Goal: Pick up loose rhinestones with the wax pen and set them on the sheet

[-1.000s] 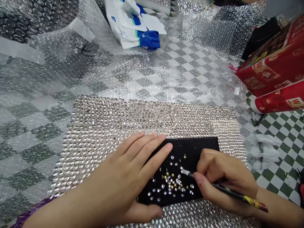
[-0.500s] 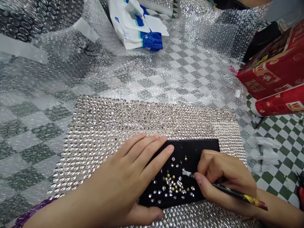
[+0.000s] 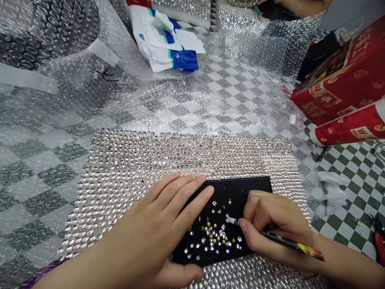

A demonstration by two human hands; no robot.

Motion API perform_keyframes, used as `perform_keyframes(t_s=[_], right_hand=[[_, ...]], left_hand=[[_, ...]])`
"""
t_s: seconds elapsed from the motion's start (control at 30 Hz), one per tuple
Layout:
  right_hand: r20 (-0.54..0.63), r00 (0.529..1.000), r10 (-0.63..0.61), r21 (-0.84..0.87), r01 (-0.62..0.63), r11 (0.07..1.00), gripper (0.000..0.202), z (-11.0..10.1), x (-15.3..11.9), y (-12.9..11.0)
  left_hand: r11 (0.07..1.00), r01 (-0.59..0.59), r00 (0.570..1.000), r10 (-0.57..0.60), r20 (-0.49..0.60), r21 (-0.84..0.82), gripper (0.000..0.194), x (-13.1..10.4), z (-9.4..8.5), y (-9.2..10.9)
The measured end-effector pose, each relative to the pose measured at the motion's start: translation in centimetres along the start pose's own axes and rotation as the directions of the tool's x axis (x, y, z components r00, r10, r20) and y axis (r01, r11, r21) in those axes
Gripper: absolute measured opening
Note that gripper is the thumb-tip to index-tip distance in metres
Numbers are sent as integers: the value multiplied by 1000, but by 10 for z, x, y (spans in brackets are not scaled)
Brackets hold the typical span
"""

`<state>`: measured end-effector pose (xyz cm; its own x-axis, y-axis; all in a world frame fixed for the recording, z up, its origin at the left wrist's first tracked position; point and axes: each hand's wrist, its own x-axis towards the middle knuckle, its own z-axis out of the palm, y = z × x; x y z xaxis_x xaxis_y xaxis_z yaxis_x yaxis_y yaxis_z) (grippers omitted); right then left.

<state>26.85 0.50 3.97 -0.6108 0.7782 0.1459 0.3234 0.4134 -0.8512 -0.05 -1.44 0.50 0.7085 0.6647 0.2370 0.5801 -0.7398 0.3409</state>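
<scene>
A black ridged tray (image 3: 240,188) lies on a sheet covered in rows of rhinestones (image 3: 114,188). Loose clear and gold-backed stones (image 3: 215,237) are scattered on the tray. My left hand (image 3: 159,224) rests flat with fingers spread over the tray's left part and the sheet, holding nothing. Pinched in my right hand (image 3: 276,220) is a dark pen-like tool (image 3: 288,241) with a white tip. That tip touches or nearly touches a single stone (image 3: 227,216) near the middle of the tray.
Bubble wrap (image 3: 144,100) covers the checkered cloth (image 3: 345,172). A wet-wipe pack (image 3: 165,40) lies at the top. Red packages (image 3: 339,80) and a red tube (image 3: 351,128) sit at the right, red-handled pliers (image 3: 379,241) at the right edge. Another person's arm (image 3: 306,7) shows at the top.
The whole scene has shifted slightly left in view, its upper part also down. Both hands keep their poses, and the tool tip remains at the same stone.
</scene>
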Motion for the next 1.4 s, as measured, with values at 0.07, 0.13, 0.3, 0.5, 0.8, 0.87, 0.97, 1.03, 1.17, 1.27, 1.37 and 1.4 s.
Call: perform_keyframes(t_s=[0.07,0.13,0.3,0.5,0.8,0.87,0.97,1.03,1.17,1.27,1.37,1.4], right_hand=[[-6,1000,14,37,-14,999,29,1,-2,1],[-55,998,41,100,-35,994,29,2,-3,1],[-208,975,77,207,-33,978,29,-12,-4,-5],[-400,916,36,146,25,989,31,-75,5,6],[-300,933,196,81,-180,980,38,-108,23,63],[-285,938,196,54,-188,981,37,-104,22,64],[-279,936,216,13,-221,975,36,-99,18,62],[-285,932,225,-9,-238,971,36,-97,16,61],[-301,927,223,-45,-247,968,36,-94,14,63],[-297,933,204,-71,-235,969,36,-94,13,64],[-318,934,162,-86,-198,976,36,-94,10,63],[-331,933,142,-90,-181,979,36,-94,9,62]], left_hand=[[1000,-3,1000,3,7,18,98,2,-2,0],[998,-29,1000,28,12,55,99,3,-4,0],[998,-38,999,39,-16,48,99,1,-2,-1],[997,-64,997,66,-49,40,94,-2,4,-9],[988,-134,991,135,-9,77,92,-5,7,-17],[989,-124,992,125,-11,78,90,-8,8,-18],[991,-113,993,114,-10,77,92,-11,10,-18],[991,-116,993,116,-1,67,92,-10,10,-18],[993,-104,995,104,4,55,93,-9,9,-16],[995,-86,996,86,-11,53,89,-11,9,-16],[994,-96,995,97,-21,51,89,-11,10,-16],[994,-98,995,99,-23,52,90,-10,9,-16]])
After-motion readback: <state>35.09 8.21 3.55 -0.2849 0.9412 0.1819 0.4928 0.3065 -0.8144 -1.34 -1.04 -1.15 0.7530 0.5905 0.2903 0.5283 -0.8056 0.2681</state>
